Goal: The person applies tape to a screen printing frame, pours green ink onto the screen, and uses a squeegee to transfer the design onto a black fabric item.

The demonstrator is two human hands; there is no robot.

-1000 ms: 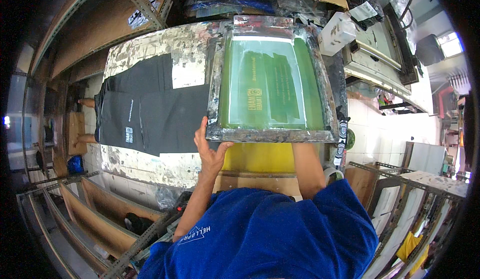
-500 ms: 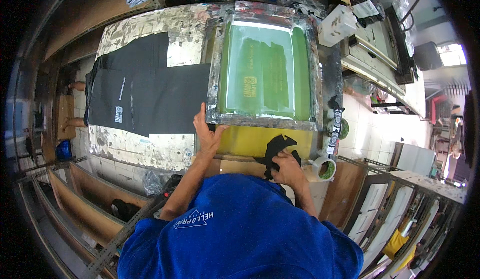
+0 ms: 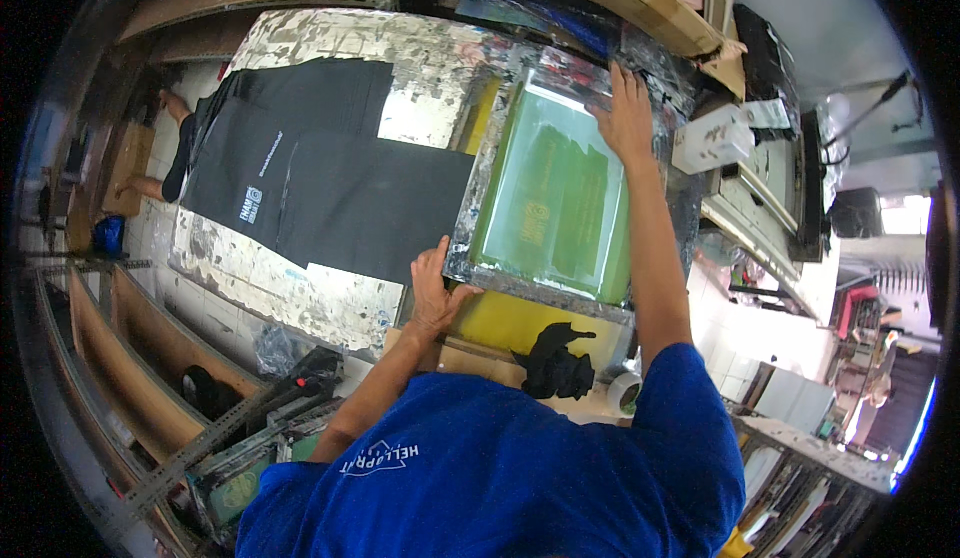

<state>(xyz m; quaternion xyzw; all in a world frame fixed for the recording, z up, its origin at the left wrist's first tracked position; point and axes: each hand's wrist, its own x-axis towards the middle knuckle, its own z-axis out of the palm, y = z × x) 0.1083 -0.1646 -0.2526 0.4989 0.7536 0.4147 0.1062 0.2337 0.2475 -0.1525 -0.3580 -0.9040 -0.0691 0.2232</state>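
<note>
A screen printing frame (image 3: 590, 301) with a green mesh lies tilted slightly clockwise over a yellow board (image 3: 495, 326). My left hand (image 3: 435, 293) grips its near left corner, thumb along the near bar. Reaching across the mesh's right side, my right hand (image 3: 628, 123) holds the far bar, fingers over it and thumb inward. Left of the frame, black fabric pieces (image 3: 370, 188) with small white prints lie flat; one runs up to the frame's left bar. A crumpled black cloth (image 3: 558, 363) rests by the near table edge, out of both hands.
A roll of tape (image 3: 624, 393) sits by the cloth. At the right stands a white plastic container (image 3: 712, 140). Wooden shelving (image 3: 150, 348) is at lower left, cardboard (image 3: 640, 3) at the back. Another person's arms (image 3: 165, 148) show at far left.
My right hand has let go of the black cloth and reached to the frame's far bar. The view has turned; the left hand stays at the frame's near left corner.
</note>
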